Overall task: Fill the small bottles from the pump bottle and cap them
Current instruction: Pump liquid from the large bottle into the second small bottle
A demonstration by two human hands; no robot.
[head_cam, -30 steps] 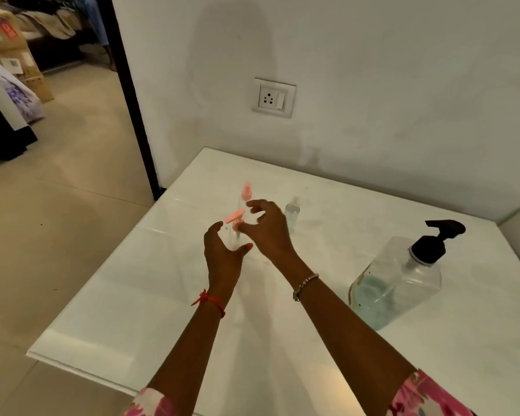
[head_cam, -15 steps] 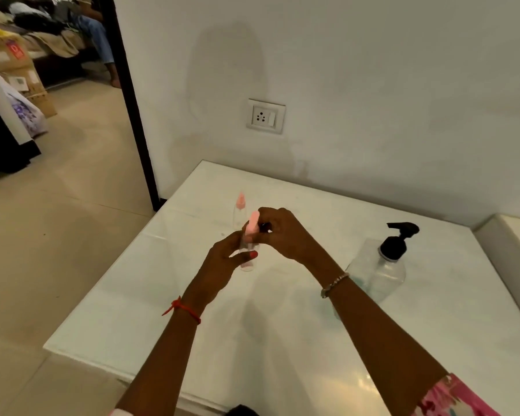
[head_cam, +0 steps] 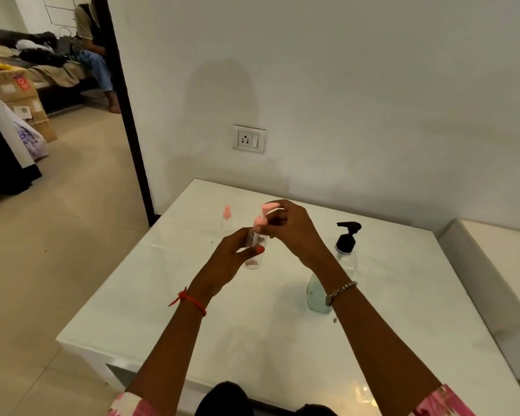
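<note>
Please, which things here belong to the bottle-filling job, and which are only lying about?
For the job:
- small bottle, held in the left hand
- pink cap, pinched by the right hand
- second small bottle, standing on the table
- pump bottle

Lying about:
- wall socket
- cardboard boxes in the next room

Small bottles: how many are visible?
2. One small bottle is gripped in the left hand, right hand pinching its pink top; the other bottle stands farther back on the table. Hands may hide another.
</note>
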